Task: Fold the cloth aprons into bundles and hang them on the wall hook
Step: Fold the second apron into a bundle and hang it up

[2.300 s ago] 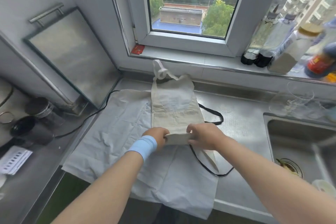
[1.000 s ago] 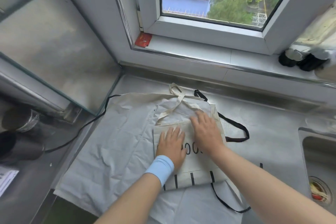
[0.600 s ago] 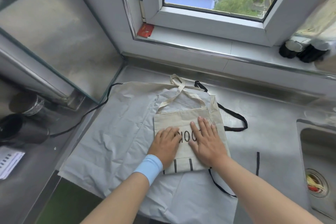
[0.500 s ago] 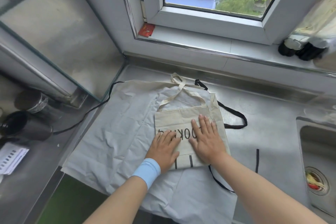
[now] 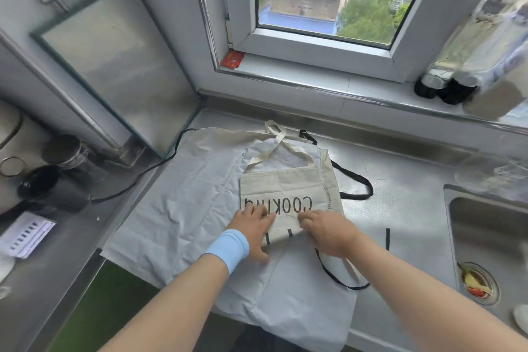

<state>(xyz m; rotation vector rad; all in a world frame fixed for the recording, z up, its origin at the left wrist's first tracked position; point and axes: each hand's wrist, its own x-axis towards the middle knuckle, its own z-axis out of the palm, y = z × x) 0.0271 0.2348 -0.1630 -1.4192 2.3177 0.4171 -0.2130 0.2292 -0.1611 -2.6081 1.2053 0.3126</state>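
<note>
Head view: beige apron folded to a rectangle, flat on top of pale apron, near the middle of steel table. "COOKING" print on top face, upside down to camera; black stripes at near edge. Cream neck loop trailing off far edge toward window sill. Black straps looping out to the right and past the near-right corner, lying on the table. Pale apron spread open, creased, near hem hanging over table front edge.

Left hand, blue wristband on the wrist, on near-left corner of beige apron: fingers lightly bent, lying on top of the cloth just below the print, thumb splayed out onto pale apron. Pressing only. Right hand on near-right corner: fingers bent, knuckles up, tips on the cloth at the near edge. Pinching the edge or only pressing: cannot tell. Hands close together, not touching.

Sink at right, apart from both aprons, food scraps in its drain. Dark bottles on the sill at right. Dark jars at far left, beside leaning steel panel.
</note>
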